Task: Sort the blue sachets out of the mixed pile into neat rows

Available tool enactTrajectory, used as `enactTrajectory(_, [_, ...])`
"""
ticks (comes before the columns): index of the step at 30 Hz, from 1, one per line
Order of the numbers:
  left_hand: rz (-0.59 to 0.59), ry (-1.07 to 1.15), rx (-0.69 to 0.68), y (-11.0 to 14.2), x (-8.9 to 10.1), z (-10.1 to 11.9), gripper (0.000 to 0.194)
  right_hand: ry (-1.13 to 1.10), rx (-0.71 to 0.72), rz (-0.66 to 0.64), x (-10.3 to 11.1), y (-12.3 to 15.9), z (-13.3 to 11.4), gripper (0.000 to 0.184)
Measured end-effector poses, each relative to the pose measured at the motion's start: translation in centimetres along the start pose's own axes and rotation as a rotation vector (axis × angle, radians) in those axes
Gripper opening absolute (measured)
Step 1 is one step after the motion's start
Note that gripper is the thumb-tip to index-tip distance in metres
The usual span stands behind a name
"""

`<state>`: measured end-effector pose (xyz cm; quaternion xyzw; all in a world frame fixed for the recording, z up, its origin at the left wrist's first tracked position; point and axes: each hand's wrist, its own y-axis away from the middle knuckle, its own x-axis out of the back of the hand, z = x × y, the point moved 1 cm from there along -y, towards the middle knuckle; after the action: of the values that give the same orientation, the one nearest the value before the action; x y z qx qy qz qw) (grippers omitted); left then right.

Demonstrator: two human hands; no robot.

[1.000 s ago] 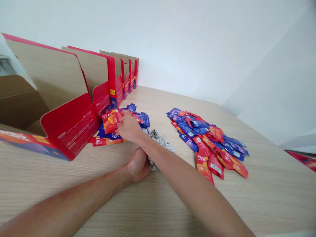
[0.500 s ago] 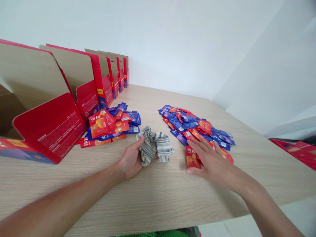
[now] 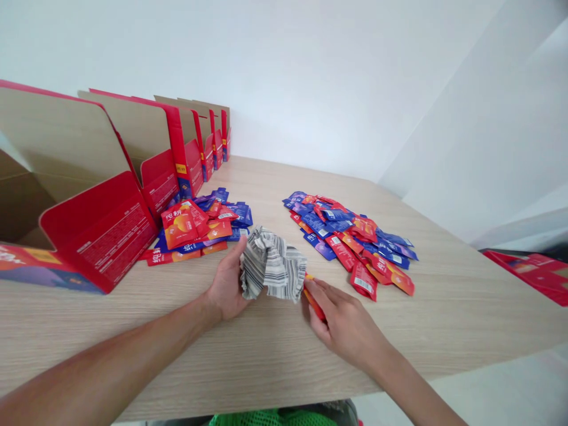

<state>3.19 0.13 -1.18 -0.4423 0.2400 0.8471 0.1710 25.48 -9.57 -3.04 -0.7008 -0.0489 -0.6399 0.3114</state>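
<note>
My left hand (image 3: 228, 284) is wrapped round a crumpled grey-and-white striped cloth (image 3: 277, 266) over the middle of the table. My right hand (image 3: 346, 322) pinches a red and orange packet (image 3: 316, 305) just right of the cloth, and my fingers hide most of it. The packet's upper end meets the cloth's right edge; I cannot tell whether they touch. Beyond my right hand spreads a loose pile of red and blue packets (image 3: 341, 228). A second pile of packets (image 3: 199, 225) lies to the left, beyond my left hand.
A row of open red cardboard boxes (image 3: 106, 219) stands along the left side, flaps raised. The wooden table (image 3: 275, 367) ends at a white wall (image 3: 302, 83). Red material (image 3: 528, 272) sits at the right edge, and green mesh (image 3: 270, 417) shows below the table's front edge.
My right hand has picked a red packet from the right pile and brought it left to the cloth. The cloth has turned and bunched differently in my left hand.
</note>
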Motion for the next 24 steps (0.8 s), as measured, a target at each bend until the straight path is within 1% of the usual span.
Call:
enactTrajectory(3, [0.001, -0.004, -0.035, 0.3, 0.2, 0.0, 0.050, -0.069, -0.075, -0.009, -0.1, -0.2, 0.9, 0.045])
enactTrajectory(5, [0.015, -0.042, -0.037, 0.4, 0.3, 0.0, 0.044, -0.106, -0.123, 0.037, 0.3, -0.5, 1.8, 0.046])
enactTrajectory(7, [0.009, -0.071, -0.054, 0.3, 0.3, -0.1, 0.040, -0.119, -0.185, 0.168, 1.2, -1.0, 2.6, 0.046])
enactTrajectory(9, [0.004, -0.075, -0.083, 0.2, 0.2, -0.2, 0.037, -0.116, -0.268, 0.331, 2.1, -2.1, 2.6, 0.047])
enactTrajectory(11, [0.014, -0.067, -0.089, 0.1, 0.1, -0.2, 0.038, -0.128, -0.310, 0.429, 2.5, -3.5, 1.6, 0.052])
enactTrajectory(12, [0.020, -0.061, -0.080, 0.0, 0.0, -0.2, 0.040, -0.148, -0.297, 0.439, 2.3, -4.4, 0.7, 0.056])
enactTrajectory(14, [0.027, -0.037, -0.065, 0.0, -0.1, -0.3, 0.042, -0.202, -0.210, 0.375, 1.1, -5.9, -1.3, 0.062])
enactTrajectory(16, [0.045, -0.005, -0.063, 0.0, -0.2, -0.3, 0.040, -0.228, -0.099, 0.253, -0.6, -7.2, -3.2, 0.068])
enactTrajectory(18, [0.098, 0.020, -0.064, 0.1, -0.4, -0.3, 0.038, -0.194, -0.025, 0.134, -2.0, -8.3, -4.2, 0.079])
enactTrajectory(20, [0.148, 0.030, -0.064, 0.2, -0.4, -0.3, 0.038, -0.137, 0.002, 0.071, -2.4, -9.3, -4.1, 0.090])
enactTrajectory(21, [0.158, 0.033, -0.060, 0.2, -0.5, -0.4, 0.038, -0.114, 0.002, 0.061, -2.4, -9.8, -3.7, 0.092])
enactTrajectory(24, [0.146, 0.049, -0.026, 0.2, -0.4, -0.6, 0.036, -0.081, -0.013, 0.075, -1.7, -11.4, -2.8, 0.094])
